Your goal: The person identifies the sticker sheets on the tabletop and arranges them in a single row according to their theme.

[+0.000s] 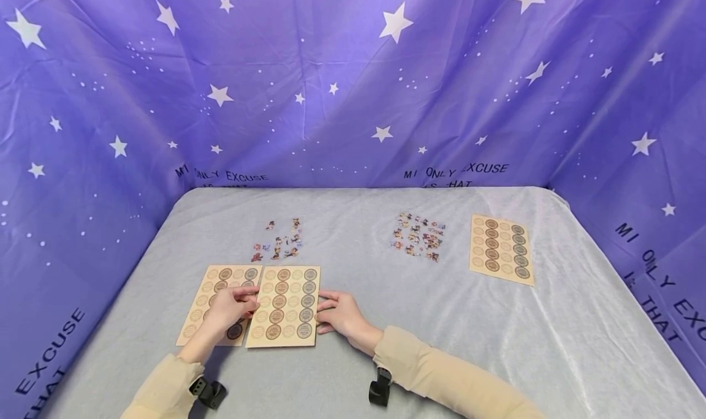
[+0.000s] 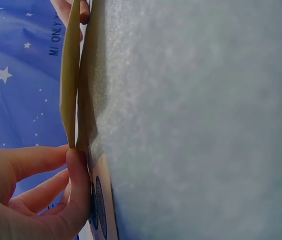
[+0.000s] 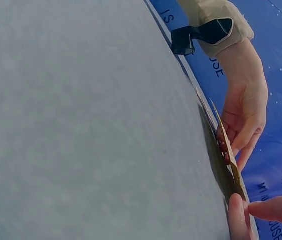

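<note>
A tan sheet printed with rows of round stickers [image 1: 288, 307] is held between both hands at the front left of the table. My left hand [image 1: 227, 309] pinches its left edge between thumb and index finger; the left wrist view shows the sheet [image 2: 70, 75] edge-on, slightly bowed and raised off the cloth. At the opposite edge, my right hand [image 1: 343, 315] pinches the sheet between thumb and finger, its fingertips [image 3: 236, 207] showing low in the right wrist view. A second tan sticker sheet [image 1: 212, 279] lies flat just left, partly hidden under my left hand.
Behind the held sheet lies a see-through sheet of small cartoon stickers [image 1: 278, 247] with gaps in it. A fuller cartoon sheet [image 1: 417, 237] lies right of centre. Another tan sticker sheet [image 1: 501, 250] is at the right. Purple star-patterned curtains [image 1: 331, 100] enclose the grey-clothed table [image 1: 441, 321].
</note>
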`<state>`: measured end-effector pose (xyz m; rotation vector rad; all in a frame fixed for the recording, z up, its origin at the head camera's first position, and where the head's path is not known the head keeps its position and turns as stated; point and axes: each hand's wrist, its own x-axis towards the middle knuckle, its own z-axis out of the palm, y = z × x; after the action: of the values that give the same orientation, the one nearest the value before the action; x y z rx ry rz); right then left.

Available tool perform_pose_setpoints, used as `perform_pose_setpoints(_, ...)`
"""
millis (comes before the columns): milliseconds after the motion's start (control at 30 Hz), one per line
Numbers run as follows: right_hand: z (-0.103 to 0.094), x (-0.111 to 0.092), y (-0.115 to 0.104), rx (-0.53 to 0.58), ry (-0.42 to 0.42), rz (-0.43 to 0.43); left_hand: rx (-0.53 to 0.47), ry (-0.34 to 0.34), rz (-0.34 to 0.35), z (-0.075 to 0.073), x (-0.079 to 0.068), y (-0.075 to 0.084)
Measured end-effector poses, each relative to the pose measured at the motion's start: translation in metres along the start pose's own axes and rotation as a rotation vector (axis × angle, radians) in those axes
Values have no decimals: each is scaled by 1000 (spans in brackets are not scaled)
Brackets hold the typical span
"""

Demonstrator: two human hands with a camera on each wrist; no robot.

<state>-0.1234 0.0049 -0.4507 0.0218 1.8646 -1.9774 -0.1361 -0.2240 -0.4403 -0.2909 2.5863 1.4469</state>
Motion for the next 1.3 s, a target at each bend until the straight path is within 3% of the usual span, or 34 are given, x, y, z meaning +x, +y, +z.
perform_pose_setpoints(567, -5, 1, -4, -104, -35, -3, 8, 6, 10, -2, -2, 2)
perform_pose_setpoints(700, -14, -3, -10, -146, -67, -26, -30, 19, 12, -3, -3, 5)
perform_pose_setpoints(933, -39, -6, -20, -210, -114, -56, -77, -43, 66, 0, -4, 13)
perform_pose_setpoints(1300, -68, -12, -33, -288, -119, -90, -97, -63, 116, 12, -3, 20)
